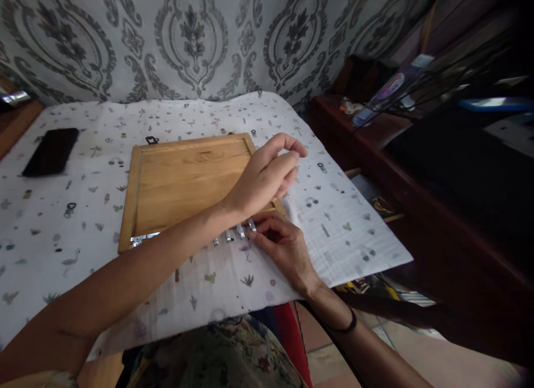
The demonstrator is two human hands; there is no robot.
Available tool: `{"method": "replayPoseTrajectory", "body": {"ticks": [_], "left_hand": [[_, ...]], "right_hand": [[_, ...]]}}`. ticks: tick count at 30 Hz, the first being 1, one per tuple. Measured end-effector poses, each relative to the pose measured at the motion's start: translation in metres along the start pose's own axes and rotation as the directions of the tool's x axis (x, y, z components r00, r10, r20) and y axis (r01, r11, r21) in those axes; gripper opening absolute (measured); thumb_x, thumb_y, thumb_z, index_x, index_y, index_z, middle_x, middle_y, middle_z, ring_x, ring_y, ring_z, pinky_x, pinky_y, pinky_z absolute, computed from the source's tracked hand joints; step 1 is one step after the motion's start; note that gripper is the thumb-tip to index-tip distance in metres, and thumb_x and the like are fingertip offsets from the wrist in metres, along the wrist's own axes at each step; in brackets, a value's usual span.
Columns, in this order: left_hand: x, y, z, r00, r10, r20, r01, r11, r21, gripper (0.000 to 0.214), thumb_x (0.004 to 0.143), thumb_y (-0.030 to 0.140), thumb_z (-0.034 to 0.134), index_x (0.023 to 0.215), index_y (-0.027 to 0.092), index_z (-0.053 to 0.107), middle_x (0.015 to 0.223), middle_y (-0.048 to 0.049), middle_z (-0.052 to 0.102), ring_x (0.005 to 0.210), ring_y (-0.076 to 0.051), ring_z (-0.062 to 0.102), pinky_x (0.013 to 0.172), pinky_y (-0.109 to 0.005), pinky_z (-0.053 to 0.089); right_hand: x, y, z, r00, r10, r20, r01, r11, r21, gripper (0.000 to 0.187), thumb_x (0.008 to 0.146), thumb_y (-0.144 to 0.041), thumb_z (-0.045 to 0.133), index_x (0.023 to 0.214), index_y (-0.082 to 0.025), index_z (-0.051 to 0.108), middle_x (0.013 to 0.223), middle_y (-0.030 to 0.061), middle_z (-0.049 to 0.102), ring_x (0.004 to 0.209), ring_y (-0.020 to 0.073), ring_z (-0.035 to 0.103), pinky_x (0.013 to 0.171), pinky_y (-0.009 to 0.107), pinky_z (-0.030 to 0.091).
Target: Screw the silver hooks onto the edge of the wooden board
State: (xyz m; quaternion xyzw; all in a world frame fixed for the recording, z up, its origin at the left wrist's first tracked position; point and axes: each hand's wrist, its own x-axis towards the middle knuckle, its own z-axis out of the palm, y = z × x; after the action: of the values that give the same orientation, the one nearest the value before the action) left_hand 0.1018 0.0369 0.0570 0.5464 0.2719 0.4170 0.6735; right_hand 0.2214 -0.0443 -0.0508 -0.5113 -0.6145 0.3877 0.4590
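A shallow wooden tray (183, 182) lies flat on a patterned white cloth (83, 226). Along its near edge runs a row of small silver metal clips or hooks (233, 232). My right hand (283, 246) rests on the cloth at the tray's near right corner, fingers curled and pinching the rightmost metal piece. My left hand (267, 173) hovers above the tray's right edge, arm crossing over the clips, thumb and fingers brought together in a pinch; what it holds, if anything, is too small to see.
A black phone (50, 150) lies at the cloth's far left. A dark wooden cabinet (417, 187) with clutter on top stands to the right. Patterned fabric (192, 37) covers the wall behind. Tiled floor shows at lower right.
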Motion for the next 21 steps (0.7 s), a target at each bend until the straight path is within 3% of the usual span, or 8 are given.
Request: {"method": "replayPoseTrajectory", "body": {"ticks": [3, 6, 8, 11, 14, 17, 21], "left_hand": [[0.004, 0.000, -0.011, 0.993, -0.032, 0.111, 0.035, 0.999, -0.025, 0.017, 0.097, 0.011, 0.038, 0.090, 0.022, 0.048, 0.048, 0.0113, 0.025, 0.037, -0.006, 0.019, 0.041, -0.018, 0.017], [0.003, 0.002, -0.019, 0.988, -0.014, 0.157, 0.012, 1.000, 0.015, 0.015, 0.097, 0.012, 0.039, 0.094, 0.022, 0.049, 0.049, 0.0109, 0.032, 0.039, -0.007, 0.026, 0.042, -0.019, 0.021], [-0.001, 0.005, -0.020, 0.994, 0.015, 0.112, -0.026, 0.994, 0.103, 0.011, 0.102, 0.019, 0.044, 0.093, 0.022, 0.049, 0.054, 0.0084, 0.044, 0.045, -0.008, 0.038, 0.047, -0.020, 0.032], [-0.009, 0.007, -0.015, 0.997, 0.072, -0.030, -0.063, 0.968, 0.243, 0.026, 0.107, 0.035, 0.051, 0.085, 0.021, 0.047, 0.066, 0.0038, 0.054, 0.058, -0.008, 0.049, 0.057, -0.021, 0.043], [-0.015, 0.004, -0.006, 0.982, 0.143, -0.127, -0.116, 0.974, 0.196, 0.027, 0.108, 0.034, 0.050, 0.084, 0.022, 0.044, 0.066, 0.0053, 0.047, 0.057, -0.008, 0.046, 0.058, -0.022, 0.042], [-0.017, -0.003, -0.001, 0.968, 0.200, -0.151, -0.189, 0.978, 0.084, 0.020, 0.107, 0.024, 0.048, 0.087, 0.023, 0.046, 0.061, 0.0076, 0.036, 0.051, -0.008, 0.036, 0.052, -0.021, 0.034], [-0.011, -0.009, -0.002, 0.982, 0.186, -0.040, -0.185, 0.982, 0.019, 0.014, 0.099, 0.014, 0.041, 0.093, 0.023, 0.050, 0.052, 0.0105, 0.026, 0.044, -0.008, 0.024, 0.046, -0.021, 0.025]], "right_hand": [[0.000, 0.000, 0.000, 1.000, 0.020, 0.008, -0.020, 1.000, 0.014, 0.026, 0.085, -0.041, 0.080, 0.070, -0.022, 0.070, 0.104, 0.0095, 0.074, 0.091, 0.0226, 0.068, 0.072, 0.034, 0.056], [0.000, 0.000, 0.000, 1.000, 0.013, 0.004, -0.013, 1.000, 0.013, 0.025, 0.086, -0.039, 0.079, 0.070, -0.022, 0.070, 0.103, 0.0092, 0.074, 0.090, 0.0219, 0.068, 0.071, 0.033, 0.055], [0.000, -0.001, 0.000, 1.000, 0.001, 0.005, -0.001, 1.000, 0.002, 0.023, 0.086, -0.036, 0.077, 0.069, -0.022, 0.069, 0.102, 0.0085, 0.074, 0.088, 0.0211, 0.067, 0.072, 0.033, 0.055], [0.001, -0.001, 0.000, 1.000, -0.009, 0.016, 0.009, 1.000, -0.003, 0.021, 0.086, -0.032, 0.076, 0.069, -0.022, 0.069, 0.102, 0.0080, 0.074, 0.087, 0.0204, 0.067, 0.072, 0.033, 0.054], [0.001, -0.002, 0.000, 1.000, -0.018, 0.011, 0.018, 1.000, 0.017, 0.020, 0.085, -0.031, 0.076, 0.069, -0.022, 0.069, 0.100, 0.0078, 0.073, 0.088, 0.0210, 0.067, 0.073, 0.034, 0.054], [0.001, -0.002, 0.001, 1.000, -0.019, 0.007, 0.019, 1.000, 0.019, 0.020, 0.085, -0.030, 0.076, 0.069, -0.022, 0.068, 0.100, 0.0076, 0.073, 0.089, 0.0209, 0.067, 0.073, 0.034, 0.054], [0.000, -0.003, 0.001, 1.000, -0.021, 0.013, 0.021, 1.000, -0.007, 0.021, 0.087, -0.030, 0.074, 0.069, -0.022, 0.067, 0.102, 0.0071, 0.073, 0.089, 0.0199, 0.067, 0.074, 0.033, 0.053]]}}
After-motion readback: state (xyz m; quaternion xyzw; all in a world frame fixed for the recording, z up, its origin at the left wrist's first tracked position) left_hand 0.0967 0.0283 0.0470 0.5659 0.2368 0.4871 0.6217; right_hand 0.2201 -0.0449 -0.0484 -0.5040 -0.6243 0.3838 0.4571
